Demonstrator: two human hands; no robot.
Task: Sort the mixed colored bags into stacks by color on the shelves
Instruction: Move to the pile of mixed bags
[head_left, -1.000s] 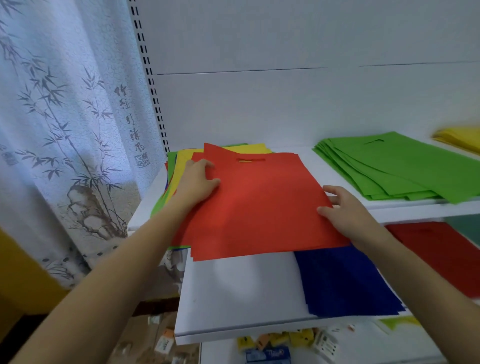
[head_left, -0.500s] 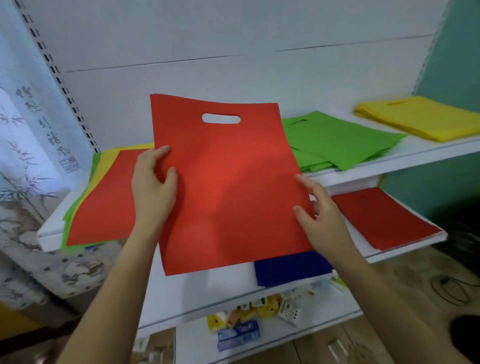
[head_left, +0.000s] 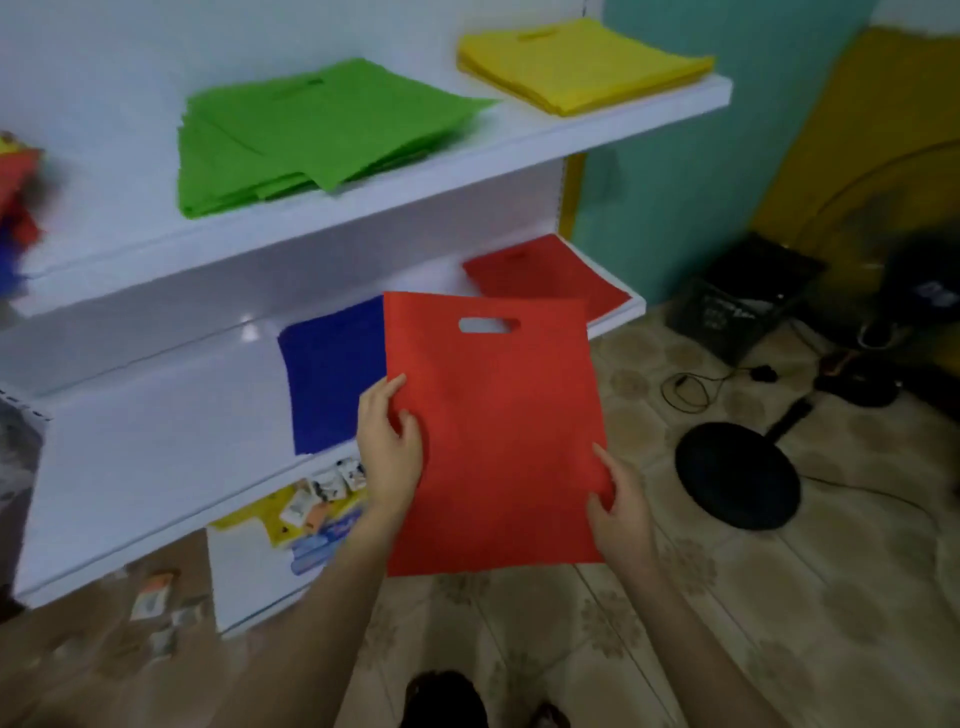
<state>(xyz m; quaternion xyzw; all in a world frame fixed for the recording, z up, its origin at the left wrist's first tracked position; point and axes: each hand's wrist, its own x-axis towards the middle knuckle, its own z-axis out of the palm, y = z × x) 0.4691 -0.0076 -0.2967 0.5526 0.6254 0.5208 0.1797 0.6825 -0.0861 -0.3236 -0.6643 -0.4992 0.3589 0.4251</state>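
You hold one red bag (head_left: 493, 431) in the air in front of the shelves, flat face toward you. Its long axis runs 12 to 6, with the handle cutout at the 12 o'clock end. Your left hand (head_left: 387, 447) pinches the 9 o'clock edge about mid-height, thumb on the front, fingers (head_left: 388, 387) wrapped round the edge. Your right hand (head_left: 618, 504) pinches the 3 o'clock edge lower down; its fingers are mostly hidden behind the bag, so I cannot tell their spread. The relation that matters: the red stack (head_left: 545, 270) lies at about 12 to 1 o'clock from the bag, just past its top edge, on the right end of the lower shelf (head_left: 156, 415). That stack is flat, handle end toward the back wall. Your right hand is the nearer one. The blue stack (head_left: 332, 374) is at 9 o'clock, partly behind the bag, so don't drift that way. The green stack (head_left: 311, 130) and yellow stack (head_left: 576, 62) sit on the upper shelf (head_left: 363, 208) and are not the target. Likely next: tip the bag flat, handle leading, push toward 12.
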